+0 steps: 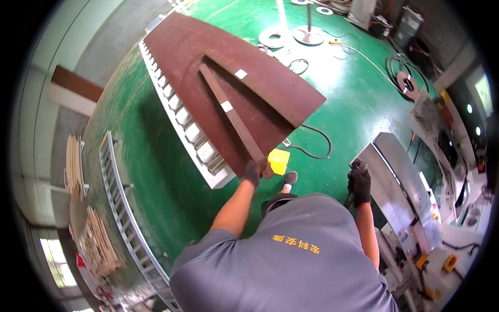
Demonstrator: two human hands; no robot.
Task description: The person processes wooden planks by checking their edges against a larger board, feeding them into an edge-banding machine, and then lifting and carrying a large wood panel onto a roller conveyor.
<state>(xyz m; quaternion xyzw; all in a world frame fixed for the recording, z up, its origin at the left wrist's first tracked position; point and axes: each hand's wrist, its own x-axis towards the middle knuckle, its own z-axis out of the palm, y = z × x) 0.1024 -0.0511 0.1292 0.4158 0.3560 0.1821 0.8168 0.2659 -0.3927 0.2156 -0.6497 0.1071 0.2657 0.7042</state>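
Note:
My left hand (pixel 253 173), in a dark glove, is closed on the near end of a long, narrow brown bar (pixel 228 106). The bar lies slantwise over a big reddish-brown panel (pixel 176 44), and a small white label sticks to it. Beside it on the panel rests a second brown bar (pixel 260 91), also with a white label. Off to the right, my right hand (pixel 359 184) in a dark glove is curled at the corner of a grey metal sheet piece (pixel 379 171). What its fingers hold is too small to make out.
A bright yellow piece (pixel 278 161) sits by the panel's near corner. Under the panel runs a white slatted frame (pixel 179 117). A metal rack (pixel 122 192) stands left. Black cable (pixel 325 151) and hose coils (pixel 408 73) lie on the green floor; a round-based stand (pixel 309 35) is beyond.

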